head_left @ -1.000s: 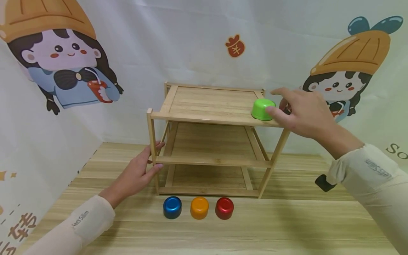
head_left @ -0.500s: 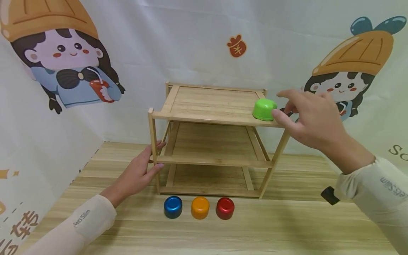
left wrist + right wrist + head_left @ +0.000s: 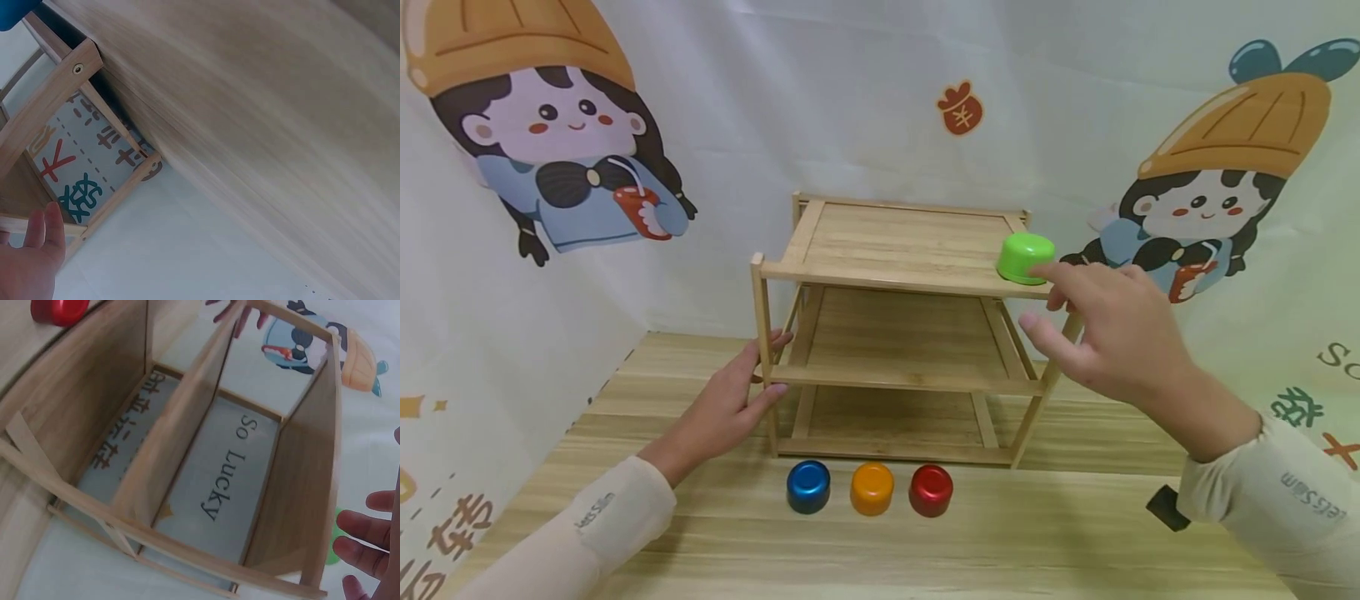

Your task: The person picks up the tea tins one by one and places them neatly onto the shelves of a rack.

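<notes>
Head cam: green cup (image 3: 1025, 254) is up on the top board of the wood rack (image 3: 917, 382), front R corner, and R hand (image 3: 1120, 333) is way closer to it than L hand (image 3: 718, 408). Bit that matters imo: cup lies just L of the R fingers and above the thumb, w/ the index tip overlapping its near R side. Touching or just beside? Can't tell tbh. R fingers are apart, thumb hanging lower, nothing clamped. No long axis to line up w/ btw, cup's round, squat, sitting level, smooth & glossy, prob plastic. L hand's at the front L post, thumb one side, fingers the other. Blue cup (image 3: 808, 487), orange cup (image 3: 872, 490) and red cup (image 3: 931, 491) sit in a row on the table (image 3: 1000, 542) just in front of the rack, shinier, maybe metal, w/ a ring on each top. Table's streaky wood grain, backdrop (image 3: 865, 108) is wrinkly printed cloth. L wrist cam: L fingers pretty straight, laid against a pale flat-sided bar, not wrapped round it afaict; screw head in another bar. R wrist cam: R fingers spread w/ gaps, green cup peeking out behind them by the top board's edge.
</notes>
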Tool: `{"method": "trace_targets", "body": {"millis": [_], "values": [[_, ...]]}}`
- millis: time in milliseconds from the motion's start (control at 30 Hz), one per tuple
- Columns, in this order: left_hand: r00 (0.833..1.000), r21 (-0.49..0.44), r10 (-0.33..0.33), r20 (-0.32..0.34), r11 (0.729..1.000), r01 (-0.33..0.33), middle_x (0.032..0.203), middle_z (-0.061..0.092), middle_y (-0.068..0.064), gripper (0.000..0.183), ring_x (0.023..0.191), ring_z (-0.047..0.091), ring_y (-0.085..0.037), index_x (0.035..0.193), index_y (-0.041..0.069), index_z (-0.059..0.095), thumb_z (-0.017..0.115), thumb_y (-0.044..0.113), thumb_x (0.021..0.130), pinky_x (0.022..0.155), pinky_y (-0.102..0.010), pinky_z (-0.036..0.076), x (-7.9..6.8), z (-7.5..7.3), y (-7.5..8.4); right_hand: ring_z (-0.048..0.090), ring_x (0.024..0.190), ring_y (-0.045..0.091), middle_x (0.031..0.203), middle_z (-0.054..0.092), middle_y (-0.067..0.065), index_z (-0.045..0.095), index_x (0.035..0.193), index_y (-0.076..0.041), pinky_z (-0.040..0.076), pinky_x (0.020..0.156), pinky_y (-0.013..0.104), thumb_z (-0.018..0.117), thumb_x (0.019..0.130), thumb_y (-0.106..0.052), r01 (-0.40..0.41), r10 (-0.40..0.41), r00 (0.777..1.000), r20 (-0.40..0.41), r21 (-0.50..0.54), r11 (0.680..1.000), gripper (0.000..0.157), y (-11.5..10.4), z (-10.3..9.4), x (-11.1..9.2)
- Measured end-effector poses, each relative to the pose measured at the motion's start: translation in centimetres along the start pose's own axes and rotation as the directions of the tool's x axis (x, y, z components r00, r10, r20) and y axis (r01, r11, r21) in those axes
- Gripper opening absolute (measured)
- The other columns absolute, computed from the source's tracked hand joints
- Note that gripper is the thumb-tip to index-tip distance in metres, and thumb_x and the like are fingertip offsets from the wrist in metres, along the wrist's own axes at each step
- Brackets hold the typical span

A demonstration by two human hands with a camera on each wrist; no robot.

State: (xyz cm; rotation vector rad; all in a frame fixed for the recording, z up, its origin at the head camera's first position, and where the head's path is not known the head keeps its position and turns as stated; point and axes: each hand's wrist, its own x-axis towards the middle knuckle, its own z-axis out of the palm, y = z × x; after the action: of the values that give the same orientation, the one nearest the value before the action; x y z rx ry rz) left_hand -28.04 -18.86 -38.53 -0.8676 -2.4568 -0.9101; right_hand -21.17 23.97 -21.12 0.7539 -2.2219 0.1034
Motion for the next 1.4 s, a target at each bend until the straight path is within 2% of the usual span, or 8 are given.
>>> {"method": "trace_targets", "body": {"millis": [333, 533, 967, 1133, 1267, 1400], "values": [[1.000, 0.008, 0.003, -0.004, 1.000, -0.003, 0.162, 0.040, -0.010, 0.070, 0.140, 0.050, -0.035, 0.160, 0.007, 0.024, 0.062, 0.019, 0.102, 0.097, -0.056, 0.056, 0.0, 0.0, -0.2, 0.062, 0.072, 0.017, 0.081, 0.070, 0.001, 0.068, 0.122, -0.011, 0.044, 0.073, 0.042, 0.065, 0.086, -0.042, 0.062, -0.062, 0.998, 0.026, 0.011, 0.998, 0.047, -1.3, 2.5, -2.0], [1.000, 0.002, 0.004, -0.002, 1.000, -0.004, 0.163, 0.040, -0.011, 0.069, 0.140, 0.049, -0.036, 0.160, 0.009, 0.024, 0.061, 0.024, 0.104, 0.097, -0.056, 0.056, 0.1, 0.0, -0.1, 0.066, 0.078, 0.019, 0.079, 0.068, -0.001, 0.071, 0.115, -0.009, 0.048, 0.068, 0.041, 0.064, 0.086, -0.044, 0.096, -0.096, 0.995, 0.012, 0.032, 0.995, 0.046, -1.8, 4.2, -2.9], [1.000, -0.001, -0.003, -0.003, 1.000, 0.003, 0.163, 0.040, -0.010, 0.068, 0.140, 0.050, -0.035, 0.160, 0.008, 0.025, 0.061, 0.022, 0.103, 0.097, -0.056, 0.056, 0.1, 0.1, -0.1, 0.071, 0.082, 0.018, 0.088, 0.073, -0.001, 0.069, 0.121, -0.013, 0.055, 0.075, 0.049, 0.059, 0.092, -0.052, 0.103, -0.111, 0.986, 0.122, 0.072, 0.992, 0.049, -3.6, 7.7, -5.4], [1.000, 0.002, 0.005, -0.005, 1.000, -0.005, 0.162, 0.040, -0.010, 0.068, 0.139, 0.050, -0.035, 0.160, 0.008, 0.025, 0.060, 0.022, 0.104, 0.097, -0.056, 0.056, 0.1, 0.2, -0.1, 0.073, 0.094, 0.021, 0.103, 0.076, 0.001, 0.068, 0.124, -0.016, 0.056, 0.082, 0.052, 0.061, 0.091, -0.052, 0.086, -0.099, 0.982, 0.160, 0.085, 0.993, 0.050, -4.2, 8.8, -6.4], [1.000, -0.001, 0.002, -0.004, 1.000, -0.002, 0.162, 0.041, -0.011, 0.068, 0.140, 0.050, -0.036, 0.160, 0.007, 0.024, 0.060, 0.021, 0.104, 0.097, -0.056, 0.056, 0.1, 0.2, -0.1, 0.073, 0.101, 0.024, 0.108, 0.077, 0.002, 0.068, 0.125, -0.016, 0.055, 0.082, 0.050, 0.063, 0.090, -0.054, 0.085, -0.096, 0.976, 0.194, 0.062, 0.994, 0.052, -4.6, 9.7, -7.3], [1.000, 0.002, -0.006, -0.003, 1.000, 0.006, 0.163, 0.040, -0.010, 0.069, 0.140, 0.050, -0.036, 0.160, 0.008, 0.024, 0.061, 0.020, 0.103, 0.097, -0.055, 0.056, 0.0, 0.2, -0.2, 0.072, 0.095, 0.020, 0.102, 0.075, 0.000, 0.068, 0.125, -0.018, 0.053, 0.078, 0.046, 0.066, 0.088, -0.055, 0.091, -0.096, 0.970, 0.223, 0.033, 0.995, 0.052, -4.9, 10.8, -8.2]]}}
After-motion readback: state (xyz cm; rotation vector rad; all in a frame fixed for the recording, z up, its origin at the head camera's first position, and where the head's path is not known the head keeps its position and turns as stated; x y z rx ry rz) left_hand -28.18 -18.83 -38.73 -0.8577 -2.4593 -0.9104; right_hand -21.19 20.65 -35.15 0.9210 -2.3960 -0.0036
